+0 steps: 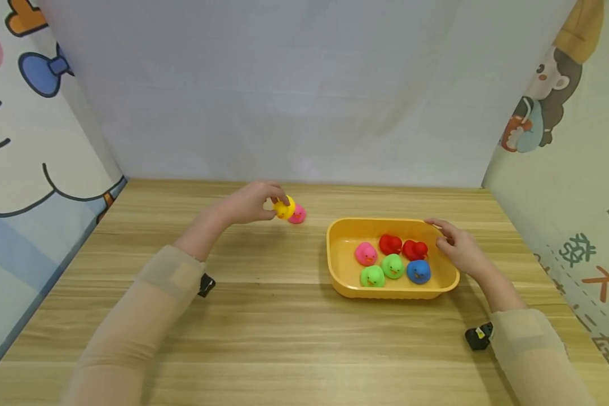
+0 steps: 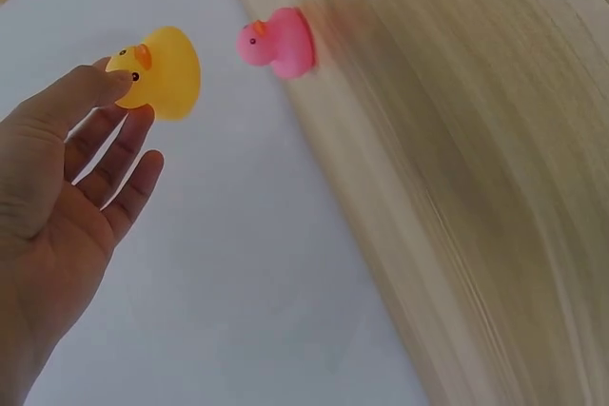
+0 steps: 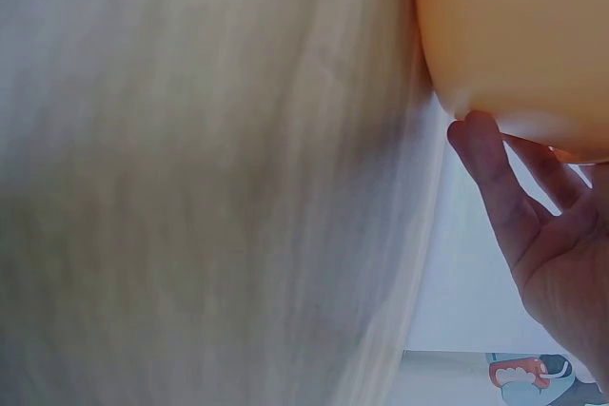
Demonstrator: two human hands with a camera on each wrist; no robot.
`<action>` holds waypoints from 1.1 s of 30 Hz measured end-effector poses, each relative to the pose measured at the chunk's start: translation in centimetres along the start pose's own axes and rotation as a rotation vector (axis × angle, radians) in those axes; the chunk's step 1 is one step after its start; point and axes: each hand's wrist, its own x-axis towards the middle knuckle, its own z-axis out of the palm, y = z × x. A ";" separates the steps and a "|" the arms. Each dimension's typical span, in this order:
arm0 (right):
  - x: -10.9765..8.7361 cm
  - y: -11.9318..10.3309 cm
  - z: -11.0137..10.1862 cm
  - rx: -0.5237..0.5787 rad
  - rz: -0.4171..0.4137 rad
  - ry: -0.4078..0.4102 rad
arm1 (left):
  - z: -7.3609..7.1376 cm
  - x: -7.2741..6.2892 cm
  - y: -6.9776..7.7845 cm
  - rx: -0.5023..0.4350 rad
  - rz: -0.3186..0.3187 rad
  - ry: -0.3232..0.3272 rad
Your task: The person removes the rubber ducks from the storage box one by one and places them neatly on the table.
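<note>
Between thumb and fingertips, my left hand (image 1: 254, 203) pinches a yellow toy duck (image 1: 285, 208) by its head. Right beside it a pink toy duck (image 1: 296, 214) sits on the table, partly overlapped by the yellow one in the head view; the left wrist view shows a gap between them. To the right stands a yellow-orange plastic tub (image 1: 342, 282) holding several toy ducks: a pink duck (image 1: 366, 254), two green, a blue duck (image 1: 418, 272) and two red. My right hand (image 1: 462, 248) holds the tub's right end, fingers at the rim of its far corner.
The wooden table (image 1: 264, 349) ends at a pale curtain (image 1: 304, 96) behind. Printed cartoon panels flank it left and right. A small black device (image 1: 479, 336) is strapped at the right wrist, another device (image 1: 206, 285) at the left.
</note>
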 end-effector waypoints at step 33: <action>0.0 0.0 0.1 0.010 -0.009 0.008 | 4.5 1.7 -5.9 -0.045 -0.202 -0.036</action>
